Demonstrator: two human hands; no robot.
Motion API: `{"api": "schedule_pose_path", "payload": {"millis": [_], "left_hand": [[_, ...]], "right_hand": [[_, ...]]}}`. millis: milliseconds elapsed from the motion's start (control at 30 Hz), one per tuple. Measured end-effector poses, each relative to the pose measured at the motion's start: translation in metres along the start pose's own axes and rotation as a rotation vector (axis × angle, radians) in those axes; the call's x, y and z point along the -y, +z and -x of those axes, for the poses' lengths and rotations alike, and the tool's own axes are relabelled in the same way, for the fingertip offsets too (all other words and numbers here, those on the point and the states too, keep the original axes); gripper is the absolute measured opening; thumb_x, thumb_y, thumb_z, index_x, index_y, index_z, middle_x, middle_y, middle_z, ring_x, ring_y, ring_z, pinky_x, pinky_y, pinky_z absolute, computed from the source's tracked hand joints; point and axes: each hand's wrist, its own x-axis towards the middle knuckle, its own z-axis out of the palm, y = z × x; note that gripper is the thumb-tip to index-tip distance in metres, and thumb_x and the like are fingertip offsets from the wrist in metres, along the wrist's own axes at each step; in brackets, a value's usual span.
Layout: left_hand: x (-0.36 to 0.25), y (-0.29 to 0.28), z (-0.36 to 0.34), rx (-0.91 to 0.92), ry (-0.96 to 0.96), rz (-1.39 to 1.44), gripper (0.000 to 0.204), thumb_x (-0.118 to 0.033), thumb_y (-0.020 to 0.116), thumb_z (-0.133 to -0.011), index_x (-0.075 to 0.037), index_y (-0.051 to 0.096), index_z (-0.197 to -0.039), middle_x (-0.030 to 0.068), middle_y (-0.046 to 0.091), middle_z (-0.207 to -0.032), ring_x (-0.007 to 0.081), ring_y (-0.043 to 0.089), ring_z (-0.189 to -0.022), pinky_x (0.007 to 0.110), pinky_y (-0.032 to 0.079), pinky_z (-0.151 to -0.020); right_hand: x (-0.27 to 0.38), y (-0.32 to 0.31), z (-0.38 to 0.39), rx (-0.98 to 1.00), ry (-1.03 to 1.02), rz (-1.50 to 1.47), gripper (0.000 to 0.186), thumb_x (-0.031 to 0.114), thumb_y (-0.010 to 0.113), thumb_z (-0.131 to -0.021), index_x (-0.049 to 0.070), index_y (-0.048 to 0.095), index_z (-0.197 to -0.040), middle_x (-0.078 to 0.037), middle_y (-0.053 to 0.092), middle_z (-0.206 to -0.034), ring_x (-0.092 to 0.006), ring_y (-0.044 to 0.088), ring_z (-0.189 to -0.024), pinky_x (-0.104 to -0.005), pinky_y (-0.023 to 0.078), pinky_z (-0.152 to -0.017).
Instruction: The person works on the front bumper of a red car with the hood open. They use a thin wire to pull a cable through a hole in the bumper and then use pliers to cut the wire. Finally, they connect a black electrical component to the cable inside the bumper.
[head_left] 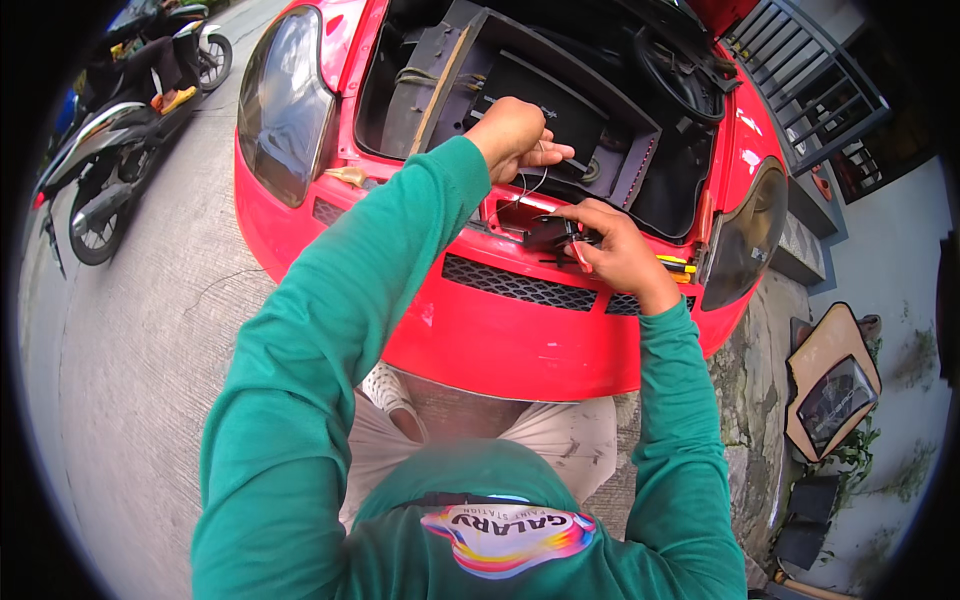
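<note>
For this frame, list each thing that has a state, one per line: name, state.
Left hand: closed, pinching a thin wire.
Right hand: gripping a small black part at the bumper opening.
Red car: front compartment open, lid raised.
Headlights: fitted, unlit.
Motorcycle: standing on the road, a person seated on it.

Black part [548, 234] half hidden under right hand [618, 252]; thin wire [532, 186] barely discernible.

Glossy red on the car body [500, 340], black mesh pattern on its grille [515, 283]. Black on the small part [550, 233] at the fingers, thin white on the wire [530, 185]. Teal green on both sleeves [330, 330]. Grey on the road [130, 350], far left a silver-black motorcycle [105, 165].
</note>
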Motion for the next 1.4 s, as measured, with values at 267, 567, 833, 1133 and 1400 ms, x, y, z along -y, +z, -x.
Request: {"api": "schedule_pose_path", "payload": {"millis": [267, 567, 833, 1133, 1400], "left_hand": [[0.013, -0.021, 0.002, 0.005, 0.131, -0.105, 0.038, 0.001, 0.065, -0.106, 0.011, 0.058, -0.143, 0.0237, 0.067, -0.14, 0.022, 0.078, -0.113, 0.025, 0.068, -0.08], [-0.005, -0.044, -0.018, 0.087, 0.372, -0.933, 0.031, -0.031, 0.072, -0.109, -0.007, 0.082, -0.126, 0.0051, 0.08, -0.116, 0.0149, 0.075, -0.102, 0.032, 0.055, -0.08], [0.019, -0.019, -0.025, 0.335, 0.242, -0.483, 0.039, -0.041, 0.061, -0.115, -0.009, 0.082, -0.124, 0.0048, 0.079, -0.123, 0.0158, 0.075, -0.105, 0.035, 0.054, -0.096], [0.04, 0.001, -0.038, 0.238, 0.337, -0.726, 0.033, -0.029, 0.056, -0.117, -0.004, 0.077, -0.118, 0.0024, 0.075, -0.105, 0.0136, 0.072, -0.08, 0.032, 0.058, -0.071], [0.076, -0.022, -0.048, 0.336, 0.094, -0.387, 0.02, -0.016, 0.061, -0.117, -0.005, 0.076, -0.122, 0.0043, 0.079, -0.11, 0.0138, 0.077, -0.102, 0.032, 0.064, -0.088]], "right_hand": [[-0.001, -0.004, 0.0, 0.022, -0.036, 0.024, 0.048, -0.008, 0.071, -0.092, 0.005, 0.075, -0.138, -0.01, 0.066, -0.106, -0.02, 0.069, -0.092, -0.0349, 0.058, -0.083], [0.003, -0.042, -0.012, 0.119, 0.145, -0.398, 0.049, -0.007, 0.071, -0.101, 0.001, 0.067, -0.149, -0.009, 0.07, -0.129, -0.0199, 0.077, -0.111, -0.0349, 0.065, -0.102], [-0.007, -0.084, -0.001, 0.12, 0.281, -0.412, 0.056, 0.001, 0.083, -0.092, -0.002, 0.069, -0.146, -0.005, 0.08, -0.121, -0.0125, 0.076, -0.101, -0.0308, 0.061, -0.097], [-0.014, -0.085, -0.001, 0.093, 0.306, -0.571, 0.057, 0.001, 0.082, -0.092, -0.002, 0.069, -0.148, -0.005, 0.08, -0.121, -0.0128, 0.074, -0.109, -0.0307, 0.057, -0.106], [-0.016, -0.077, -0.015, 0.06, 0.316, -0.512, 0.056, -0.001, 0.08, -0.096, -0.004, 0.067, -0.15, -0.009, 0.08, -0.124, -0.0167, 0.075, -0.115, -0.0328, 0.057, -0.11]]}}
